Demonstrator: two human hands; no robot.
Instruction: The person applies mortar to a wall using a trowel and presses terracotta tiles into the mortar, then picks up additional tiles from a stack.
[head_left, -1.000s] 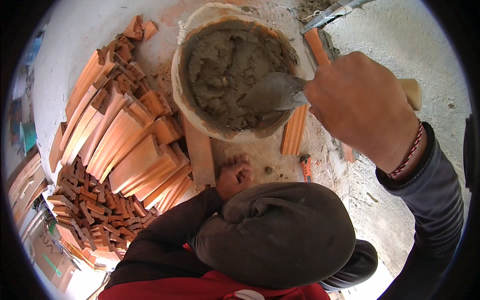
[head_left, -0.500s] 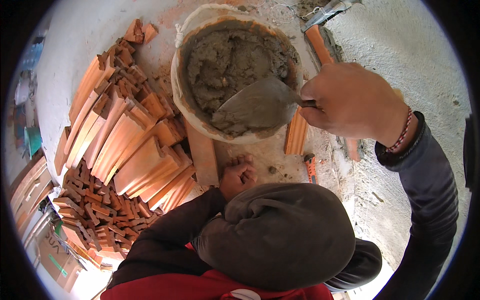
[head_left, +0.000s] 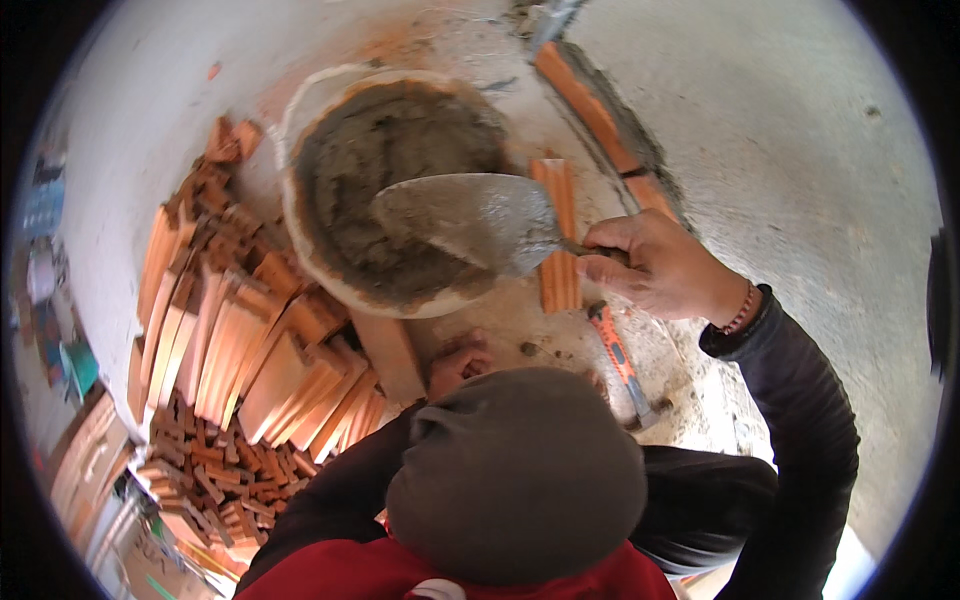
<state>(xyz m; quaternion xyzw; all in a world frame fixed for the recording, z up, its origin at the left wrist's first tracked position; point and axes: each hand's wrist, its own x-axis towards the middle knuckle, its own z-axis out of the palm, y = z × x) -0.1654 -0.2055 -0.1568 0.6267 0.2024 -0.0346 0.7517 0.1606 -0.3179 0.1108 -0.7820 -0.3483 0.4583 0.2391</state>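
Observation:
My right hand (head_left: 665, 268) is closed round the handle of a pointed trowel (head_left: 470, 220), whose blade is held over the bucket (head_left: 293, 215). Wet grey mortar fills much of this bucket, and more of it coats the blade. My left hand (head_left: 462, 365) is low beside the bucket, near a flat brick piece (head_left: 388, 355). Its fingers look curled with nothing visible in them; part of the hand is hidden by a dark rounded cloth shape (head_left: 515, 475). A grooved brick strip (head_left: 556, 235) lies between the bucket and my right hand.
Stacked terracotta bricks (head_left: 235, 340) fill the left side, with a pile of smaller pieces (head_left: 225, 470) below. A hammer (head_left: 618, 360) with an orange and black handle lies on the floor. Bricks set in mortar (head_left: 590, 105) run along the rough wall (head_left: 790, 170) at right.
The trowel has come up out of the mortar towards the bucket's right side, still in my right hand. The view has shifted, and the whole hammer now shows. My left hand remains low and curled.

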